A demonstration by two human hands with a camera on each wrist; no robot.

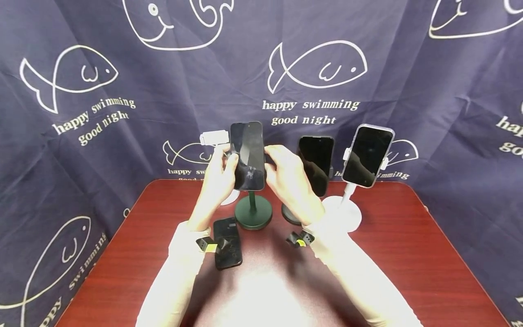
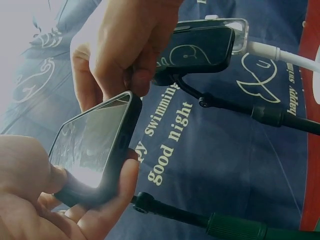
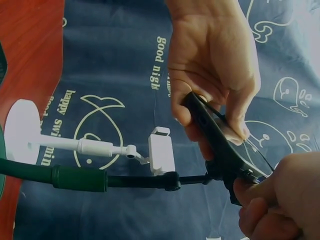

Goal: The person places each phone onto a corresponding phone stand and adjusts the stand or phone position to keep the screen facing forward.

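In the head view, a black smartphone (image 1: 249,156) stands upright in front of a dark green stand (image 1: 253,214). My left hand (image 1: 220,177) grips the phone's left side, thumb on the front edge and fingers behind. At the right edge, my right hand (image 1: 288,175) pinches a small dark clamp piece between thumb and curled fingers. The left wrist view shows the left hand (image 2: 30,195) around the phone (image 2: 95,142) and the right hand (image 2: 130,45) at its far edge. Behind the phone, the stand's jointed arm (image 3: 142,181) reaches it in the right wrist view.
Another black phone (image 1: 227,245) lies flat on the red table (image 1: 408,263), near the left wrist. To the right, one phone (image 1: 316,159) sits on a dark stand and another (image 1: 367,156) on a white stand (image 1: 345,215). A white holder (image 1: 214,137) rises behind my left hand.
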